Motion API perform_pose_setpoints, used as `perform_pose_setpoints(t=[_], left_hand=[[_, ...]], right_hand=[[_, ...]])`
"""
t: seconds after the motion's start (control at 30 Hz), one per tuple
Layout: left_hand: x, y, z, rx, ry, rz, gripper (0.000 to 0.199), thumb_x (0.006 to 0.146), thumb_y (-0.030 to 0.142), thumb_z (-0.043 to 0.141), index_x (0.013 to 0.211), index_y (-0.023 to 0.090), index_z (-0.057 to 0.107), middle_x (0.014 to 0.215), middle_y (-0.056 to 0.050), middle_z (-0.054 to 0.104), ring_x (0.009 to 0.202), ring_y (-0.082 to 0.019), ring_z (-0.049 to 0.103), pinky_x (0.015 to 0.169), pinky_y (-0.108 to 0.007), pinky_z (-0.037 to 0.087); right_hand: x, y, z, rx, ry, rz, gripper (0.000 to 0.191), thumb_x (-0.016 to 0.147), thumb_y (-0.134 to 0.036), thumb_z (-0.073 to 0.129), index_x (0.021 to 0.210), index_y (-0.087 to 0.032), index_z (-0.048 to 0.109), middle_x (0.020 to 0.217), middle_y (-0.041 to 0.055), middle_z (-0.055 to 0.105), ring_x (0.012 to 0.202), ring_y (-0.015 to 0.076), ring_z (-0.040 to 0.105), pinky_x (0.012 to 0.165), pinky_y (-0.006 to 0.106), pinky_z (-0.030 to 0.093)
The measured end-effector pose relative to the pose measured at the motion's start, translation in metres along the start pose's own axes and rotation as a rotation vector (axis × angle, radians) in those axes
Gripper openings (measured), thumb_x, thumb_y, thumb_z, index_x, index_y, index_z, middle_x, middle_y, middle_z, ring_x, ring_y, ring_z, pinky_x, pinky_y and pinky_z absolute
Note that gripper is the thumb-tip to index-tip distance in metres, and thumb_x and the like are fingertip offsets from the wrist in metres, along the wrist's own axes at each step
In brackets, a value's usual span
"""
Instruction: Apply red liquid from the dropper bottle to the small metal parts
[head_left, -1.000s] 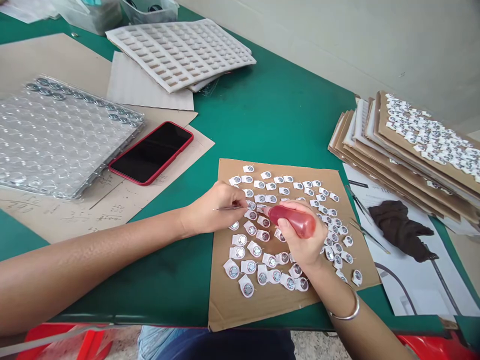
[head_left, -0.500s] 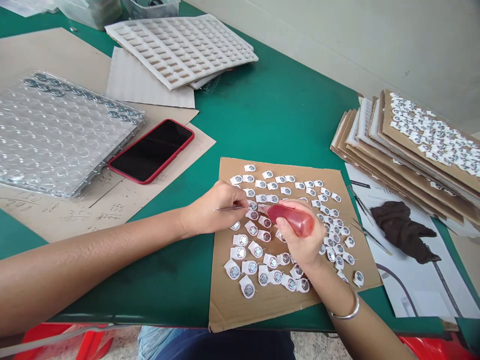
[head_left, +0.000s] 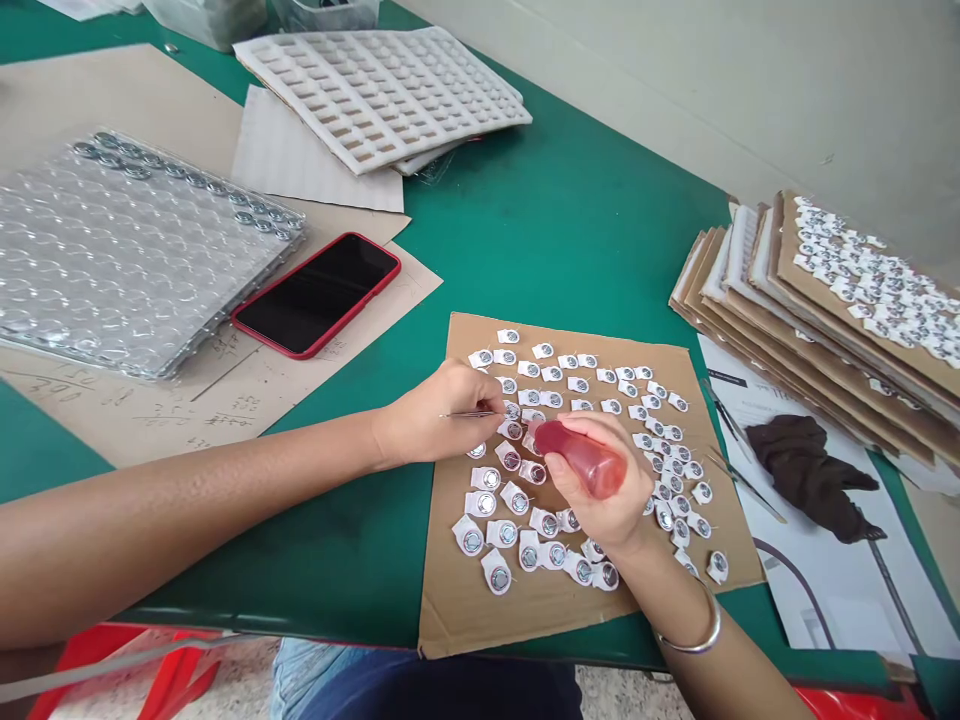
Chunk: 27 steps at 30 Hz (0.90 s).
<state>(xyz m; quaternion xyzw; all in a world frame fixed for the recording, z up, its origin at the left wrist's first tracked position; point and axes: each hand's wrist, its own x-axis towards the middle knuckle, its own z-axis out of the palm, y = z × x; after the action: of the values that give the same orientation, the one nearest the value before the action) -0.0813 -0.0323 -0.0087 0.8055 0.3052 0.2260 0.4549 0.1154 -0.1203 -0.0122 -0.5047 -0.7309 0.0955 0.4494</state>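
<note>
My right hand [head_left: 609,490] is wrapped round a small squeeze bottle [head_left: 581,458] of red liquid, tilted with its nozzle down and to the left. The nozzle is over small round metal parts with white tabs [head_left: 516,497], laid out in loose rows on a cardboard sheet [head_left: 480,625]. My left hand [head_left: 439,412] is closed in a pinch on a thin metal tool [head_left: 466,414], just left of the nozzle. The tool's tip is hidden by the fingers and the parts, so its exact kind is unclear.
At left lie a clear blister tray [head_left: 135,270] with several metal discs and a red-cased phone [head_left: 319,295]. White foam trays [head_left: 390,95] are at the back. On the right are stacked cardboard sheets [head_left: 817,320], tweezers [head_left: 746,485] and a dark cloth [head_left: 814,470] on printed paper.
The view has shifted slightly. The bottle is tilted a little more steeply, its nozzle still among the parts beside my left hand. Both hands keep their holds.
</note>
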Motion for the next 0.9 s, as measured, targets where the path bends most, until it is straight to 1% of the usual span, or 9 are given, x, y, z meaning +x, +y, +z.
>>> perform_pose_setpoints(t=[0.23, 0.47, 0.6, 0.73, 0.9], left_hand=[[0.0004, -0.0032, 0.0005, 0.012, 0.016, 0.024, 0.017, 0.07, 0.003, 0.051, 0.065, 0.011, 0.065, 0.059, 0.0, 0.062, 0.052, -0.007, 0.051, 0.049, -0.018, 0.037], [0.0002, -0.0012, 0.0, -0.006, 0.015, -0.004, 0.017, 0.069, 0.003, 0.051, 0.065, 0.011, 0.066, 0.059, 0.0, 0.063, 0.051, -0.007, 0.051, 0.048, -0.018, 0.037], [0.0006, -0.0009, 0.0004, -0.011, 0.019, -0.022, 0.017, 0.068, 0.003, 0.051, 0.063, 0.011, 0.065, 0.059, 0.0, 0.063, 0.051, -0.007, 0.051, 0.048, -0.018, 0.037], [0.0012, -0.0012, 0.0006, -0.012, 0.013, -0.041, 0.018, 0.067, 0.002, 0.051, 0.064, 0.011, 0.066, 0.06, 0.0, 0.064, 0.052, -0.008, 0.052, 0.049, -0.018, 0.038], [0.0014, -0.001, -0.0008, -0.011, 0.022, -0.017, 0.019, 0.067, 0.002, 0.05, 0.063, 0.011, 0.066, 0.058, 0.0, 0.063, 0.051, -0.007, 0.051, 0.048, -0.018, 0.037]], right_hand=[[-0.001, -0.001, 0.0001, -0.005, -0.013, 0.008, 0.037, 0.069, -0.016, 0.07, 0.104, -0.02, 0.057, 0.096, 0.0075, 0.063, 0.089, 0.0205, 0.062, 0.074, 0.041, 0.056], [0.0012, 0.0022, 0.0013, -0.001, 0.033, 0.049, 0.031, 0.072, -0.017, 0.067, 0.101, -0.02, 0.059, 0.093, 0.0063, 0.063, 0.087, 0.0196, 0.062, 0.075, 0.041, 0.055], [0.0009, 0.0027, 0.0011, 0.014, 0.031, 0.07, 0.03, 0.072, -0.017, 0.068, 0.1, -0.02, 0.059, 0.093, 0.0065, 0.063, 0.088, 0.0195, 0.062, 0.076, 0.04, 0.055], [0.0012, 0.0015, 0.0002, 0.015, 0.017, 0.056, 0.029, 0.072, -0.017, 0.067, 0.1, -0.02, 0.059, 0.093, 0.0061, 0.063, 0.087, 0.0194, 0.062, 0.075, 0.04, 0.055], [0.0015, 0.0018, 0.0008, 0.009, 0.025, 0.042, 0.031, 0.072, -0.018, 0.067, 0.101, -0.021, 0.059, 0.093, 0.0057, 0.063, 0.086, 0.0192, 0.062, 0.073, 0.039, 0.056]])
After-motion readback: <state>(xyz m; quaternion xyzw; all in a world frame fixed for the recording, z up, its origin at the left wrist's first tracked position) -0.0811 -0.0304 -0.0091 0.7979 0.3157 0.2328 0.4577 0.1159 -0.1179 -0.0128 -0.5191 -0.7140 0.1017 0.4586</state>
